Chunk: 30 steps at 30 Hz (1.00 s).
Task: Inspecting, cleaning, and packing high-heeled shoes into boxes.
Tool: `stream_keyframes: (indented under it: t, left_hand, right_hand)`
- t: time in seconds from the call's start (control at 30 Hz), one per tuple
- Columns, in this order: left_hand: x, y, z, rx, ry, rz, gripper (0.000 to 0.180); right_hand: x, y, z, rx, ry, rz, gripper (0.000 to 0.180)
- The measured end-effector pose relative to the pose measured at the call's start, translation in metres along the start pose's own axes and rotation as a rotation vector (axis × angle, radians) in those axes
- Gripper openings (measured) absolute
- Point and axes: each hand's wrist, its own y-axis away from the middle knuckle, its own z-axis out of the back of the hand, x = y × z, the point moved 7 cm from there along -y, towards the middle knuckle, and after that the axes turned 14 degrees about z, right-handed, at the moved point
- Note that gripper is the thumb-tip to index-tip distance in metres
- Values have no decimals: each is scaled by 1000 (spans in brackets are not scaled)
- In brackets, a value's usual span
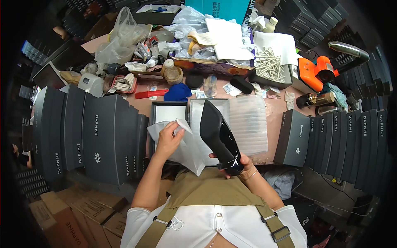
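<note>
Lowest of the two, the right hand [242, 163] clamps the toe of a glossy black high-heeled shoe [219, 138] at centre frame, while the left hand [167, 138] pinches white tissue paper [186, 149]. Wrapping looks barely begun; the open grey shoebox [154, 124] just above waits unfilled. Stacked dark boxes [95, 136] hem both sides, leaving little room.

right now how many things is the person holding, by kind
black shoe: 1, in the right hand
white tissue paper: 1, in the left hand
total: 2
</note>
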Motion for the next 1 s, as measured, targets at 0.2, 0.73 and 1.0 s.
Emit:
stream_keyframes:
  t: [0.2,0.73,1.0]
  left_hand:
    - [-50,24,-32,-47,457,-160,54]
    - [-18,16,-74,256,1122,339,30]
    - [-32,28,-80,547,1620,510,40]
  right_hand:
    - [-10,2,5,-39,255,-39,94]
    - [-26,6,10,-74,562,-85,71]
    - [-32,-10,-22,-85,309,-102,67]
